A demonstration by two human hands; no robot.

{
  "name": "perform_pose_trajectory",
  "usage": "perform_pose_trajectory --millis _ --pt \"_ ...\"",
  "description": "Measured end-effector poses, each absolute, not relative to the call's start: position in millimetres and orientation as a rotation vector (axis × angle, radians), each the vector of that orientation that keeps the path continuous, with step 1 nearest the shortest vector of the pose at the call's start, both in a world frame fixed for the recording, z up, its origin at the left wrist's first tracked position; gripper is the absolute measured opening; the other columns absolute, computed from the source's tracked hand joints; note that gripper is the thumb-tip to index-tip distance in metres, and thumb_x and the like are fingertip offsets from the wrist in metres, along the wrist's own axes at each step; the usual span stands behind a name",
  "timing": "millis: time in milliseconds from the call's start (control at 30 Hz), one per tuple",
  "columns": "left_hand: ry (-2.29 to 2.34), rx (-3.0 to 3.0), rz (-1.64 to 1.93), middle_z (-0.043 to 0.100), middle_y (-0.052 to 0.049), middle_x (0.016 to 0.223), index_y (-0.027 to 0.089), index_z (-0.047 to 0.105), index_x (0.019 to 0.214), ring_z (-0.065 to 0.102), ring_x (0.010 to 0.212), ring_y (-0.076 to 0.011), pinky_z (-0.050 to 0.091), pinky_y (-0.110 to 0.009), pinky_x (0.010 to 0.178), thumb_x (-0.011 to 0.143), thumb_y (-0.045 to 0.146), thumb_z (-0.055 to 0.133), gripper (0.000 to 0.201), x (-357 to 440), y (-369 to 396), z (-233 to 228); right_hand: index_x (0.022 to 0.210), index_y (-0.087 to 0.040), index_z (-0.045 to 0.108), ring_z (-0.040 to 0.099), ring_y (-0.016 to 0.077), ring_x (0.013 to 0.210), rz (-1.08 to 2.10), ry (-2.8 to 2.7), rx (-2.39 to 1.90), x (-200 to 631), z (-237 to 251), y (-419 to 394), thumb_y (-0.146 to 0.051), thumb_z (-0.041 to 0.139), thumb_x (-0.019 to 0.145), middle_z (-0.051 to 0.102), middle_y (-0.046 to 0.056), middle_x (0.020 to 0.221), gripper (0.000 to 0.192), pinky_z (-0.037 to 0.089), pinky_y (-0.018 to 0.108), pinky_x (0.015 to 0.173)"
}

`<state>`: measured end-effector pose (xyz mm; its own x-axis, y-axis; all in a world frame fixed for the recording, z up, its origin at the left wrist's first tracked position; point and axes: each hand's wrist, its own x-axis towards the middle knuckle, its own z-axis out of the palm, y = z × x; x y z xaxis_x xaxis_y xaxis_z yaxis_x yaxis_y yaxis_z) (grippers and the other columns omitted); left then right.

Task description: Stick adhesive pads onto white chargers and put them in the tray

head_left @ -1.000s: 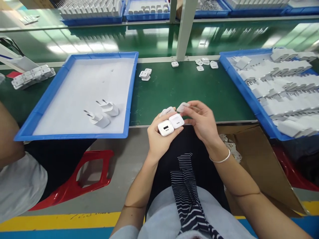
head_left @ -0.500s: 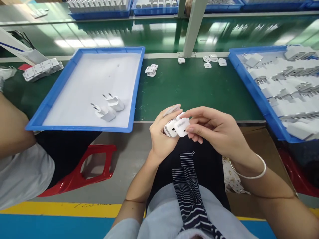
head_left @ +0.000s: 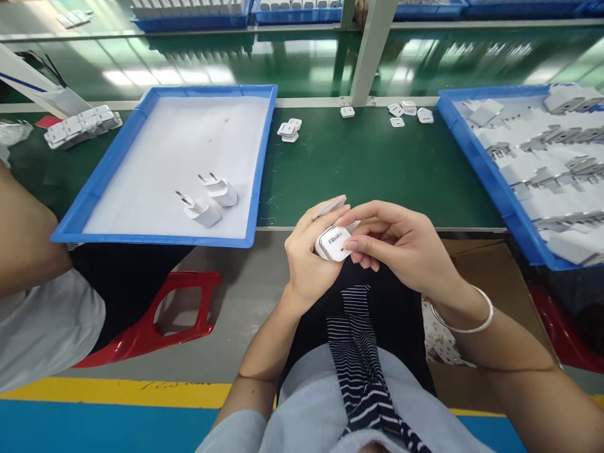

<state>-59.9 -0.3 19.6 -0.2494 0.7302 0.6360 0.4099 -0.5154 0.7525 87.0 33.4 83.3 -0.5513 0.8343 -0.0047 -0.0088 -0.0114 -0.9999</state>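
The left hand (head_left: 309, 261) was positioned at the centre of the frame, in front of the near edge of the green workbench (head_left: 368, 170). Its fingers were curled part-way around a white charger body (head_left: 321, 250), most of which was hidden by the cover and the fingers. A square white cover (head_left: 333, 241), printed "Fibaks", lay over the charger body's visible end, face toward the camera. Whether the cover was fully seated could not be determined. A second thin white piece (head_left: 329, 207) was retained between the fingers of the left hand, above the cover.

The right hand (head_left: 406, 248) was located just right of centre. Its thumb and index finger were nearly closed, gripping the right edge of the cover; the remaining fingers were bent behind. A white bracelet (head_left: 477, 328) encircled the right wrist.

A blue tray (head_left: 155, 239), left of centre, contained two white plug units (head_left: 202, 212) near its lower right corner. A second blue tray (head_left: 488, 170), at the right of the frame, held rows of white units (head_left: 561, 195). Loose white pieces (head_left: 289, 130) were stacked at upper centre, with a further group (head_left: 397, 122) to the right. A co-worker's arm (head_left: 23, 233) was visible at the left edge of the frame
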Motion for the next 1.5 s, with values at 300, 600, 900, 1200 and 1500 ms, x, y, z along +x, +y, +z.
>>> perform_pose_trajectory --millis 300,600,900,1200,1500 --pt "1.433 1.797 1.809 0.075 -0.008 0.125 0.021 0.074 0.115 0.073 0.115 -0.0222 0.063 -0.038 0.098 0.086 0.018 0.075 0.029 -61 -3 16 0.091 -0.021 0.07 0.059 0.0079 0.05 1.586 -1.685 -0.934 86 88 32 -0.02 0.082 0.082 0.068 -0.004 0.062 0.015 0.05 0.019 0.047" --pt "1.405 1.832 1.819 0.075 -0.009 0.126 0.02 0.074 0.115 0.072 0.116 -0.0224 0.063 -0.038 0.098 0.087 0.017 0.074 0.028 -62 -4 17 0.096 -0.021 0.067 0.059 0.0088 0.049 1.615 -1.739 -0.994 87 89 33 -0.025 0.079 0.085 0.067 -0.004 0.061 0.017 0.047 0.018 0.043" --pt "1.398 1.873 1.825 0.075 -0.009 0.126 0.02 0.074 0.114 0.072 0.115 -0.0218 0.063 -0.036 0.098 0.086 0.015 0.075 0.029 -64 -5 18 0.092 -0.021 0.057 0.057 0.0085 0.047 1.69 -1.749 -1.027 85 92 35 -0.032 0.08 0.084 0.065 -0.005 0.058 0.026 0.045 0.018 0.041" --pt "1.473 1.812 1.778 0.075 -0.007 0.126 0.022 0.075 0.112 0.072 0.113 -0.0229 0.063 -0.04 0.096 0.087 0.019 0.073 0.025 -61 -6 16 0.093 -0.023 0.055 0.051 0.0087 0.046 1.554 -1.856 -1.017 83 90 37 -0.025 0.076 0.086 0.059 -0.008 0.056 0.022 0.04 0.022 0.044" --pt "1.351 1.552 1.76 0.075 -0.007 0.127 0.026 0.075 0.116 0.071 0.117 -0.0233 0.061 -0.043 0.101 0.08 0.021 0.083 0.037 -64 -2 10 0.096 -0.025 0.056 0.029 0.0082 0.05 1.242 -1.775 -1.082 78 68 34 -0.04 0.085 0.08 0.032 -0.011 0.055 0.037 0.024 0.026 0.051"
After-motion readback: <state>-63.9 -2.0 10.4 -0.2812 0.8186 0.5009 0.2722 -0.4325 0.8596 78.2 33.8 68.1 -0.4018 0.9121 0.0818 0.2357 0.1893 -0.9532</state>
